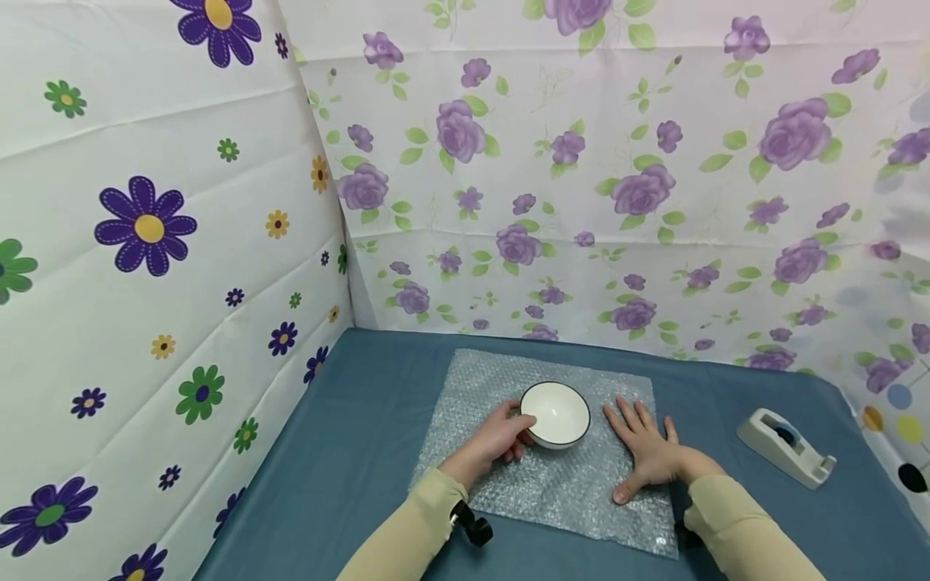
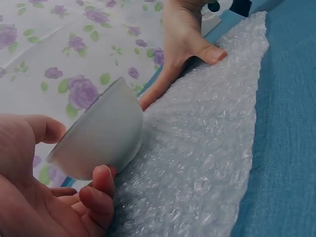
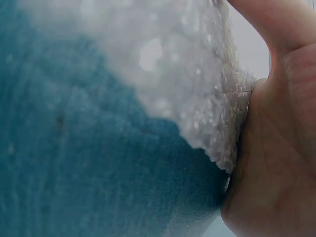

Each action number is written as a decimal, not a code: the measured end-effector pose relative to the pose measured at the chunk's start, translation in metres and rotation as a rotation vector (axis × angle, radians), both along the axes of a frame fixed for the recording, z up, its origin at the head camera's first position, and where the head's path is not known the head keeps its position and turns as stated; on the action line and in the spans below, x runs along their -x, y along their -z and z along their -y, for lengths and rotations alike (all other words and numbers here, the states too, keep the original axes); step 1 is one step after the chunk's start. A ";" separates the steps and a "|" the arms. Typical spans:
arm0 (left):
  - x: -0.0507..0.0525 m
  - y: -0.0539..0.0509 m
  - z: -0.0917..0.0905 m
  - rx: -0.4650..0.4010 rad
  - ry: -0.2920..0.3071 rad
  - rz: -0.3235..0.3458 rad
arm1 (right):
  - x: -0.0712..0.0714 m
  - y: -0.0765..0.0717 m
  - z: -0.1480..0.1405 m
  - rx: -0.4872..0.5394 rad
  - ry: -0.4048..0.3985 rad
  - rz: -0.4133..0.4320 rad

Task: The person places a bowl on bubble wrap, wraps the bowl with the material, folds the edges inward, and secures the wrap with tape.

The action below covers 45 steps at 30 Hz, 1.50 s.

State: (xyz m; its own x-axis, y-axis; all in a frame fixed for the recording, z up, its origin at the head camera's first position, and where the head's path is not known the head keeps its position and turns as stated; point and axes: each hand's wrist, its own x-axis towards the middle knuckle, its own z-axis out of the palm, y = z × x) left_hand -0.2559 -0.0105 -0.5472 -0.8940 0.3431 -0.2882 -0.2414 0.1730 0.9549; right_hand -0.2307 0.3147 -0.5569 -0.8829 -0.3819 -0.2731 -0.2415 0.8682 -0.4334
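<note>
A white bowl with a dark rim (image 1: 555, 413) is on the bubble wrap (image 1: 545, 484), left of its middle. The left hand (image 1: 497, 436) grips the bowl's left side, thumb over the rim and fingers low on the outside. In the left wrist view the bowl (image 2: 106, 133) shows side-on between the thumb and curled fingers of the left hand (image 2: 54, 182). The right hand (image 1: 650, 452) rests spread on the right part of the wrap, fingers straight. In the right wrist view, the palm of the right hand (image 3: 281, 133) is beside the wrap's edge (image 3: 192, 113).
A white tape dispenser (image 1: 787, 448) with blue tape stands at the right on the blue tablecloth (image 1: 320, 476). Flowered curtains (image 1: 508, 186) hang behind the table and along its left side.
</note>
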 end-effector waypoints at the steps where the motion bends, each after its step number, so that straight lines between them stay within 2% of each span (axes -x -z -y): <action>1: 0.000 -0.001 0.002 -0.002 -0.003 -0.002 | 0.001 0.000 0.000 0.000 0.001 0.000; 3: 0.000 -0.005 0.007 -0.004 -0.010 -0.024 | 0.002 0.000 -0.001 0.005 0.003 0.003; 5: 0.001 -0.010 0.013 0.007 -0.032 -0.075 | 0.003 0.001 -0.002 0.010 0.006 0.013; 9: 0.007 -0.016 0.031 0.083 -0.080 -0.243 | 0.003 0.002 -0.001 0.019 0.004 0.038; 11: 0.014 -0.018 0.042 0.163 -0.050 -0.338 | 0.003 0.002 0.000 0.023 0.002 0.041; 13: 0.024 -0.021 0.052 0.283 0.048 -0.424 | 0.003 0.001 -0.001 0.025 0.003 0.044; 15: 0.034 -0.027 0.060 0.430 0.187 -0.495 | 0.004 -0.001 -0.002 0.024 0.004 0.039; 17: 0.042 -0.028 0.065 0.595 0.344 -0.560 | 0.003 -0.001 -0.003 0.024 0.006 0.039; 19: 0.045 -0.031 0.067 0.746 0.491 -0.609 | 0.003 -0.002 -0.004 0.021 0.004 0.034; 21: 0.045 -0.032 0.066 0.863 0.611 -0.627 | 0.003 -0.002 -0.004 0.018 0.001 0.031; 22: 0.044 -0.031 0.065 0.913 0.656 -0.629 | 0.003 -0.003 -0.004 0.018 0.000 0.029; 24: 0.039 -0.030 0.062 0.977 0.704 -0.618 | 0.003 -0.002 -0.004 0.024 -0.003 0.025; 26: 0.036 -0.026 0.060 1.007 0.704 -0.596 | 0.003 -0.001 -0.004 0.041 -0.004 0.012; 31: 0.032 -0.018 0.061 1.026 0.633 -0.585 | 0.001 0.010 -0.010 0.107 -0.025 -0.045; 33: 0.031 -0.018 0.062 1.028 0.621 -0.575 | 0.000 0.012 -0.013 0.138 -0.042 -0.059; 36: 0.031 -0.019 0.062 1.019 0.618 -0.560 | -0.003 0.007 -0.020 0.181 -0.045 -0.060; 40: 0.032 -0.019 0.057 1.015 0.614 -0.542 | -0.014 -0.001 -0.035 0.204 -0.004 -0.058; 43: 0.031 -0.020 0.055 1.043 0.608 -0.531 | -0.026 -0.003 -0.049 0.197 0.022 -0.066; 45: 0.032 -0.020 0.054 1.067 0.605 -0.517 | -0.034 -0.003 -0.055 0.181 0.011 -0.072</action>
State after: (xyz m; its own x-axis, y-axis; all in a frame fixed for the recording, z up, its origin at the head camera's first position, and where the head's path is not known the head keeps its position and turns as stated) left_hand -0.2879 -0.0648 -0.5276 -0.7689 0.5423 -0.3386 0.4852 0.8399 0.2433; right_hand -0.1964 0.3701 -0.5535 -0.9021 -0.4091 -0.1370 -0.2681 0.7804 -0.5650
